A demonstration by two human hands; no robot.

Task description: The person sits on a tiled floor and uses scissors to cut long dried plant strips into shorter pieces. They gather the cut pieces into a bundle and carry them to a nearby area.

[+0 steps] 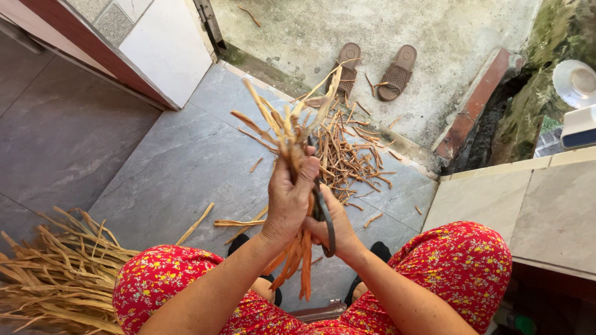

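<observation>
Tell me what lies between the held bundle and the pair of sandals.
In the head view, a heap of cut straw scraps lies on the grey floor tiles between the bundle and sandals.

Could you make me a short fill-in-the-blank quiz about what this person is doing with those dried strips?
1. The left hand grips a bunch of dried strips, while the right hand holds dark ____.
2. Cut pieces lie heaped on the grey ____ floor.
3. A pair of brown ____ rests on the concrete beyond the heap.
4. The person's trousers are ____ with a small flower print.

Missing words: scissors; tiled; sandals; red
</observation>
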